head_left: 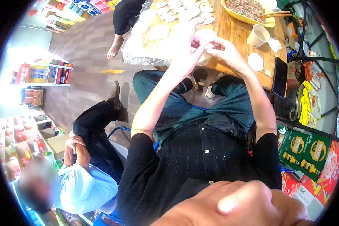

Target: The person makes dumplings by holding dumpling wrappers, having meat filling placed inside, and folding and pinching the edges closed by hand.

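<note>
Together, the left hand [191,52] and right hand [223,49] meet over the near edge of the wooden table [235,30], their fingertips bent inward around a small pale piece of dough [208,46]. It sits between the two hands, above the table edge and in front of the seated person's knees. Glare washes out its outline, so I cannot tell which way it points; its long axis is likewise unclear. Each grip is narrow, thumb and fingers drawn close about the dough, with the fingertips of both hands nearly touching.

Just beyond them lies a flat dough round [205,34]. Farther off, on the left part of the table, white dough pieces [184,14] crowd together by a clear plastic sheet [141,60]. To the right, chopsticks [277,14] rest in a yellow tray [248,23] of minced filling [245,8], their long axis running crosswise and the ends jutting right past the rim. Nearer stand a paper cup [258,36] and, along the right edge, a dark phone [279,77], its long axis pointing away from the person.
</note>
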Available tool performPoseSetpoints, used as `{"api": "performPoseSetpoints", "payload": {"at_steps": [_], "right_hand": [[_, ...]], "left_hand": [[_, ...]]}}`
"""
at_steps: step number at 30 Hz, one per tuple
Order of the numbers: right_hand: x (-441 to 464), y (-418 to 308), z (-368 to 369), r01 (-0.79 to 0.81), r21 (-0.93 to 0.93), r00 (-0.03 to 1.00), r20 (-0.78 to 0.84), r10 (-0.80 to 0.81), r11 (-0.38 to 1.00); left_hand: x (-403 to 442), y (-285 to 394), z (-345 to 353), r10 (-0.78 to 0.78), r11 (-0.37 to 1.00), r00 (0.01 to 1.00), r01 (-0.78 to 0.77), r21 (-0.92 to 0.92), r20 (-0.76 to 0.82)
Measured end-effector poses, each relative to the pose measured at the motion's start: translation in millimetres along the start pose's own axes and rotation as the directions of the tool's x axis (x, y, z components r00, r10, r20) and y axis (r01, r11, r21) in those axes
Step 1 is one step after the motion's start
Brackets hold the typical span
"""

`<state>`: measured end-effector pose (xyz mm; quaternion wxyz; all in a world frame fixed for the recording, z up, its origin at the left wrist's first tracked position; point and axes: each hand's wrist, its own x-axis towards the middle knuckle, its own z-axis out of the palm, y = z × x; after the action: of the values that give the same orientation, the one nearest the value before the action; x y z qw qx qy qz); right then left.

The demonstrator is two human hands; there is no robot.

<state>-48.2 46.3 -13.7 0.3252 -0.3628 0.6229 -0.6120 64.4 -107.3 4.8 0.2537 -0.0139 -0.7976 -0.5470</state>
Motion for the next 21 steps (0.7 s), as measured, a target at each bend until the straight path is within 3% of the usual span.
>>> {"api": "performPoseSetpoints", "payload": {"at_steps": [3, 4, 5, 6, 7, 8, 9, 11, 12, 13, 15, 17, 18, 19, 21], "right_hand": [[-3.8, -7.1, 2.8, -0.090, -0.096, 0.996, 0.009, 0.091, 0.991], [-5.9, -12.2, 7.7, -0.012, -0.165, 1.000, -0.024, 0.008, 0.986], [-10.0, -19.0, 12.5, -0.007, -0.169, 1.000, -0.023, 0.003, 0.986], [-15.7, -34.8, 19.6, -0.013, -0.140, 1.000, 0.026, 0.016, 0.990], [-21.3, -49.6, 26.0, -0.020, -0.117, 0.997, 0.068, 0.028, 0.993], [-24.3, -61.0, 33.1, 0.132, -0.198, 0.987, 0.117, -0.110, 0.971], [-24.6, -60.1, 33.9, 0.310, -0.345, 0.947, 0.191, -0.256, 0.886], [-28.2, -76.4, 38.0, 0.310, -0.536, 0.948, 0.233, -0.216, 0.785], [-28.0, -71.8, 38.0, 0.320, -0.682, 0.947, 0.212, -0.240, 0.658], [-27.6, -63.6, 35.7, 0.310, -0.696, 0.950, 0.197, -0.244, 0.648], [-26.2, -50.0, 30.5, 0.233, -0.816, 0.966, 0.132, -0.221, 0.529], [-31.5, -54.3, 19.7, 0.287, -0.844, 0.936, 0.146, -0.319, 0.454], [-34.5, -58.9, 8.8, 0.256, -0.841, 0.939, 0.098, -0.331, 0.477], [-38.0, -67.2, -2.5, 0.227, -0.835, 0.938, 0.049, -0.342, 0.502], [-49.4, -90.9, -36.0, -0.016, -0.719, 0.912, -0.296, -0.285, 0.695]], "left_hand": [[-3.8, 2.4, -9.7, -0.127, 0.978, 0.991, 0.131, -0.164, 0.037], [-4.9, 3.4, -12.5, -0.123, 0.978, 0.992, 0.127, -0.163, 0.032], [-5.9, 4.2, -14.7, -0.153, 0.915, 0.988, 0.155, -0.372, 0.035], [-4.8, 3.2, -15.7, -0.178, 0.806, 0.983, 0.175, -0.566, 0.051], [-5.6, -13.8, -14.8, -0.218, 0.571, 0.961, 0.269, -0.775, 0.172], [-8.7, -15.7, -15.2, -0.265, 0.399, 0.926, 0.359, -0.844, 0.269], [-14.6, -10.7, -14.2, -0.289, 0.210, 0.880, 0.442, -0.872, 0.376], [-29.3, 6.0, -7.3, -0.247, -0.136, 0.846, 0.452, -0.881, 0.472], [-42.5, -16.6, -6.3, -0.193, -0.298, 0.809, 0.491, -0.819, 0.555], [-48.1, -19.8, 1.0, -0.172, -0.299, 0.806, 0.506, -0.809, 0.567], [-58.1, -20.8, 13.8, -0.105, -0.425, 0.865, 0.408, -0.808, 0.492], [-66.1, -31.3, 21.4, -0.122, -0.583, 0.811, 0.408, -0.702, 0.572], [-76.5, -33.0, 22.9, -0.207, -0.556, 0.771, 0.414, -0.721, 0.602], [-63.3, 7.7, 24.8, -0.347, -0.483, 0.698, 0.440, -0.757, 0.626], [-77.2, 3.7, 28.4, -0.303, -0.494, 0.704, 0.460, -0.737, 0.642]]}}
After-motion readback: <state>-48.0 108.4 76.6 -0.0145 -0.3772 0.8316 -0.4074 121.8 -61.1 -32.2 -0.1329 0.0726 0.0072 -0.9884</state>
